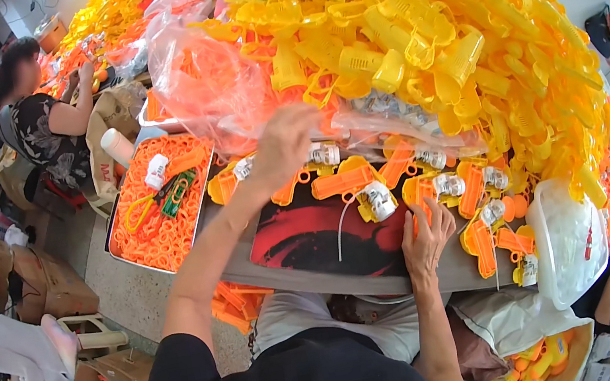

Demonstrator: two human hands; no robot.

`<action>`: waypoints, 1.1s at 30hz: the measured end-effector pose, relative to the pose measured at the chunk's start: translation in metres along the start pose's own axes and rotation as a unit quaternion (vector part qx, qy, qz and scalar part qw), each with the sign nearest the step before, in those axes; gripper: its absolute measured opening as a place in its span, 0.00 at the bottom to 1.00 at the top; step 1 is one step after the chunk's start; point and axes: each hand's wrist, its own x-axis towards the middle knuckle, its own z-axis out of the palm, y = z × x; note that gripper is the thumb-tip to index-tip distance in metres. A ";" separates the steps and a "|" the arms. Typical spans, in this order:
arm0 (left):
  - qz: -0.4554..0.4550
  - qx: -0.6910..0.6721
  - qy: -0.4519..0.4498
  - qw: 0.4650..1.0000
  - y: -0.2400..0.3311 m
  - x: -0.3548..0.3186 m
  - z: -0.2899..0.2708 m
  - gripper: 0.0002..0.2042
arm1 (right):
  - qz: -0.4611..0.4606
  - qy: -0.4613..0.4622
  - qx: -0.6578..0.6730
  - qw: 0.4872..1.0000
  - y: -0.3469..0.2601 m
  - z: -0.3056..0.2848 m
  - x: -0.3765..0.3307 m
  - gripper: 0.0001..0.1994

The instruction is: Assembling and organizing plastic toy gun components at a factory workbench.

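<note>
at table edge (385,282), right hand (428,238) grips orange piece (417,196).

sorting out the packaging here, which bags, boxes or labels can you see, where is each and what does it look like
Clear plastic bag: upper middle, beside the yellow pile, full of orange parts.
White plastic bag: right table edge, bulging.
Cardboard boxes: floor at left, brown.
Small labelled bottles: among the orange parts near the right hand, white with dark print.

One heap of yellow plastic parts (408,36), far too many to count; one tray (122,257) of orange rings, left; two co-workers (38,114), far left and near right.
</note>
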 end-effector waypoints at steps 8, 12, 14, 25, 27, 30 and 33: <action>-0.013 -0.036 0.011 0.999 -0.031 0.111 0.006 0.12 | 0.034 0.005 -0.002 0.999 0.006 0.000 -0.008 0.09; 0.068 -0.091 0.030 0.993 0.012 0.135 0.040 0.11 | 0.029 0.017 0.028 0.999 0.001 -0.001 0.000 0.09; 0.135 -0.103 0.050 0.984 0.043 0.138 0.063 0.11 | 0.034 0.019 0.024 0.999 0.008 0.000 -0.001 0.09; 0.178 0.027 0.063 0.982 0.081 0.131 0.075 0.13 | 0.049 0.037 0.049 0.997 0.007 0.003 -0.002 0.09; 0.193 0.017 0.064 0.979 0.079 0.120 0.070 0.13 | 0.047 0.037 0.075 0.995 0.007 0.005 -0.003 0.09; 0.272 -0.009 0.025 0.962 0.098 0.089 0.069 0.13 | 0.049 0.047 0.064 0.996 0.011 0.000 -0.004 0.10; 0.326 -0.074 -0.049 0.941 0.111 0.025 0.067 0.14 | 0.049 0.052 0.080 0.994 0.009 0.004 -0.007 0.10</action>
